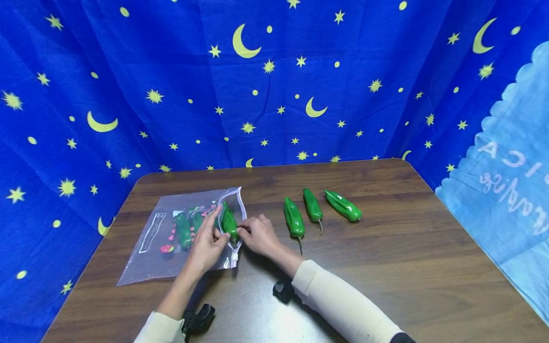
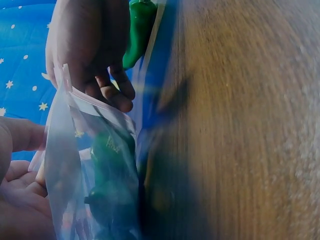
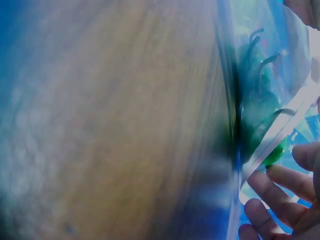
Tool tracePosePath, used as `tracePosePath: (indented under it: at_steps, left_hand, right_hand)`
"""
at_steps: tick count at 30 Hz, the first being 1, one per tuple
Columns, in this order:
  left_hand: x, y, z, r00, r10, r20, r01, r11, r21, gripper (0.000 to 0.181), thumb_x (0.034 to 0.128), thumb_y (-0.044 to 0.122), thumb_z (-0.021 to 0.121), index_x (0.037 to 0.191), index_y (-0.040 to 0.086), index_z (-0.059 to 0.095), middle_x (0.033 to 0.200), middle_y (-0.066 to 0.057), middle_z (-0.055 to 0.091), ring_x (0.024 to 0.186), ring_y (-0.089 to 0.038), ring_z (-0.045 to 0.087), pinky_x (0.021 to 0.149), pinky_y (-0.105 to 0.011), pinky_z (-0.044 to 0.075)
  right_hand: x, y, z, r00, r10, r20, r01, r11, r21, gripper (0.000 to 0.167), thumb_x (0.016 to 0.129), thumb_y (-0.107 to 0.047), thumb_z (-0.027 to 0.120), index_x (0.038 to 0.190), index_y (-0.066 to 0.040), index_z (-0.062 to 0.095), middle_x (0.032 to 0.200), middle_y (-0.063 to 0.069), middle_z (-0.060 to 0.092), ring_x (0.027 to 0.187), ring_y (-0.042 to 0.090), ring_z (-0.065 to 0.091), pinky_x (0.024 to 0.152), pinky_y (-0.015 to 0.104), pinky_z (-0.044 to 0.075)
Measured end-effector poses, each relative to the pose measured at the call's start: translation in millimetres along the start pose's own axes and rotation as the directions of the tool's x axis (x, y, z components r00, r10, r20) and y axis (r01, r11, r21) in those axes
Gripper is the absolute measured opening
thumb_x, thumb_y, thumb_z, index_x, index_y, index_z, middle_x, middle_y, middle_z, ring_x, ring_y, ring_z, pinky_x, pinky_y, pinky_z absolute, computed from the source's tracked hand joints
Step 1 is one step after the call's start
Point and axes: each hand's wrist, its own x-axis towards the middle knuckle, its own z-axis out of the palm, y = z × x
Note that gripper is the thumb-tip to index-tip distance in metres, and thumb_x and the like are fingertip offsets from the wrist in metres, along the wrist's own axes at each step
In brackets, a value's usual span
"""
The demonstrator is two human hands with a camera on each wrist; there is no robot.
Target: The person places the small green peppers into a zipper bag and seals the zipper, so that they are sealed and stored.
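A clear zip bag point(image 1: 147, 259) with printed pictures lies on the table, its mouth spread towards the right. My left hand point(image 1: 207, 247) holds the edge of the mouth between thumb and fingers, as the left wrist view shows. Just inside the mouth lies a green pepper point(image 1: 229, 221). My right hand point(image 1: 259, 234) is at the mouth, its fingertips against the near end of this pepper and the bag's rim; the fingers point(image 3: 272, 197) are loosely extended. Deeper in the bag, more green peppers point(image 1: 183, 232) show through the plastic, with stems visible in the right wrist view.
Three green peppers lie on the table to the right: one nearest the hand point(image 1: 293, 217), one in the middle point(image 1: 312, 206) and one farther right point(image 1: 344, 206). The brown wooden table point(image 1: 386, 267) is bordered by a blue star-and-moon cloth point(image 1: 274, 138).
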Motion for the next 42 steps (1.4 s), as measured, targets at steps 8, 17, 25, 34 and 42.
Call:
tracePosePath:
  at_steps: [8, 17, 25, 34, 42]
  left_hand:
    - [-0.9, -0.2, -1.0, 1.000, 0.018, -0.001, -0.018, 1.000, 0.002, 0.075, 0.0785, -0.005, 0.064, 0.146, 0.008, 0.033, 0.110, -0.017, 0.052, 0.062, 0.002, 0.045, 0.052, -0.017, 0.043]
    - [-1.6, 0.7, -0.8, 1.000, 0.015, -0.003, -0.015, 1.000, -0.005, 0.074, 0.0786, -0.004, 0.064, 0.145, 0.009, 0.034, 0.097, -0.017, 0.053, 0.061, 0.001, 0.045, 0.053, -0.019, 0.043]
    - [-1.7, 2.4, -1.1, 1.000, -0.014, 0.006, 0.014, 1.000, -0.018, 0.075, 0.0804, -0.002, 0.064, 0.147, 0.013, 0.032, 0.102, -0.016, 0.053, 0.063, -0.001, 0.046, 0.055, -0.019, 0.044]
    - [-3.4, 1.3, -2.8, 0.999, -0.040, 0.012, 0.040, 0.999, -0.010, 0.075, 0.0810, -0.001, 0.063, 0.147, 0.014, 0.031, 0.101, -0.015, 0.053, 0.065, -0.002, 0.046, 0.057, -0.018, 0.044]
    - [-2.8, -0.6, -6.2, 1.000, -0.016, -0.009, 0.015, 1.000, -0.023, 0.074, 0.0805, -0.003, 0.063, 0.147, 0.009, 0.032, 0.097, -0.017, 0.052, 0.064, 0.000, 0.045, 0.054, -0.018, 0.043]
  right_hand:
    - [1.5, -1, -1, 0.997, -0.021, 0.077, 0.024, 0.999, -0.033, 0.035, 0.083, -0.041, 0.066, 0.110, -0.019, 0.071, 0.099, 0.001, 0.073, 0.080, 0.017, 0.054, 0.072, 0.026, 0.039]
    - [3.9, -2, 3, 0.994, -0.066, 0.083, 0.073, 0.994, -0.085, 0.032, 0.083, -0.044, 0.065, 0.109, -0.025, 0.072, 0.095, -0.002, 0.073, 0.077, 0.018, 0.053, 0.063, 0.022, 0.030]
    - [6.3, -4, 5, 0.996, -0.043, 0.083, 0.052, 0.993, -0.111, 0.032, 0.083, -0.046, 0.065, 0.109, -0.028, 0.072, 0.093, -0.003, 0.072, 0.075, 0.016, 0.049, 0.062, 0.022, 0.027]
    - [6.5, -6, 4, 0.996, -0.038, 0.082, 0.049, 0.991, -0.126, 0.033, 0.082, -0.047, 0.066, 0.109, -0.028, 0.072, 0.094, -0.004, 0.072, 0.076, 0.015, 0.049, 0.063, 0.023, 0.029]
    - [3.8, 4, -16, 0.998, -0.046, 0.030, 0.049, 0.992, -0.116, 0.034, 0.081, -0.040, 0.068, 0.110, -0.023, 0.071, 0.096, -0.001, 0.070, 0.087, 0.020, 0.053, 0.071, 0.031, 0.037]
